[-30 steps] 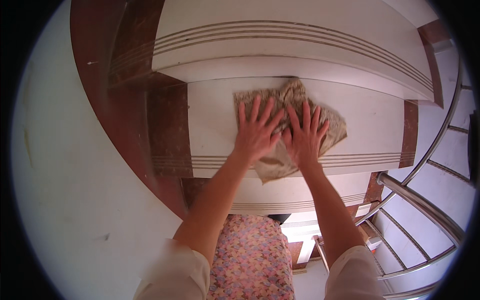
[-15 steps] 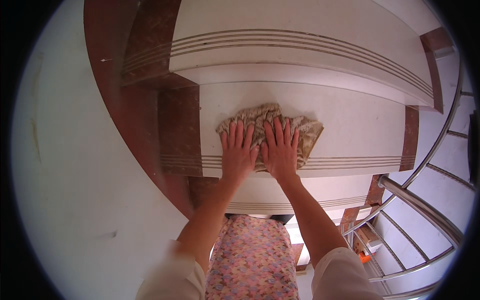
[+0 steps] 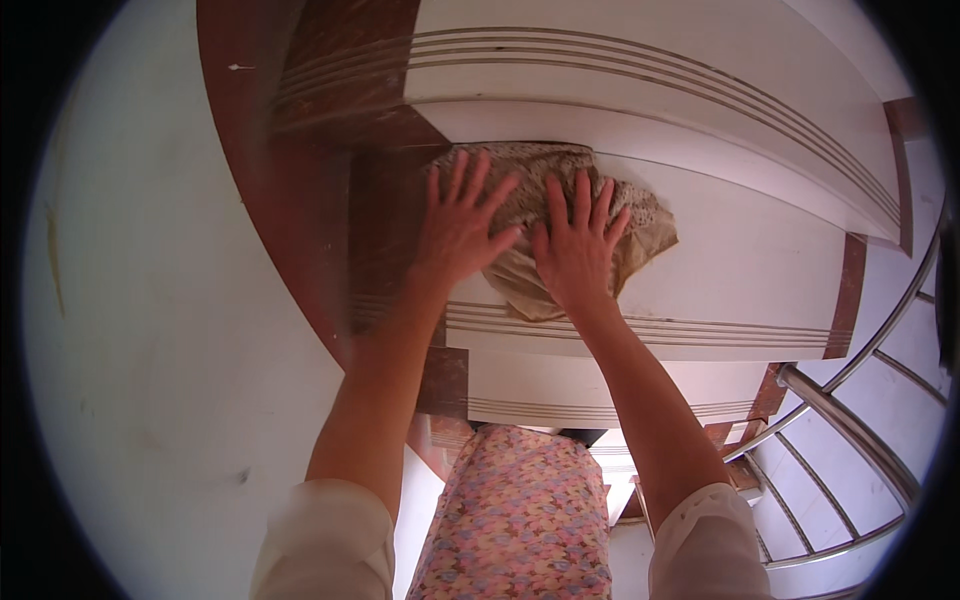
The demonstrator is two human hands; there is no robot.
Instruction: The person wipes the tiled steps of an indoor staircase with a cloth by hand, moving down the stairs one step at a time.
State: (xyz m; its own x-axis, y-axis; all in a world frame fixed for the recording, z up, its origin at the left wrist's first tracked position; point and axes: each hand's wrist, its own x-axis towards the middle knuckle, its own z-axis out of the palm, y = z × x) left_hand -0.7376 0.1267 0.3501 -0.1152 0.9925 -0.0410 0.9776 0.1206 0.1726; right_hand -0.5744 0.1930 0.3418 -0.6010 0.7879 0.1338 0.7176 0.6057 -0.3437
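Note:
A crumpled, damp-looking brown cloth (image 3: 530,190) lies spread on a white stair tread (image 3: 740,260), its back edge reaching the riser. My left hand (image 3: 460,225) is over the cloth's left end with fingers spread; whether every fingertip touches it I cannot tell. Flat on the cloth's right half rests my right hand (image 3: 580,245), fingers stretched out and apart. Part of the cloth is hidden beneath both hands. The cloth's front corner hangs toward the grooved lines near the tread's front edge.
Dark red-brown stone (image 3: 385,220) borders the tread on the left, beside a white wall (image 3: 150,350). A higher step (image 3: 640,40) rises beyond. A metal railing (image 3: 850,430) curves along the right. Below, my floral apron (image 3: 520,520) hangs in front of lower steps.
Both hands have moved farther up the tread with the cloth, toward the riser. The left hand has shifted left and the hands are wider apart. The cloth is more spread out.

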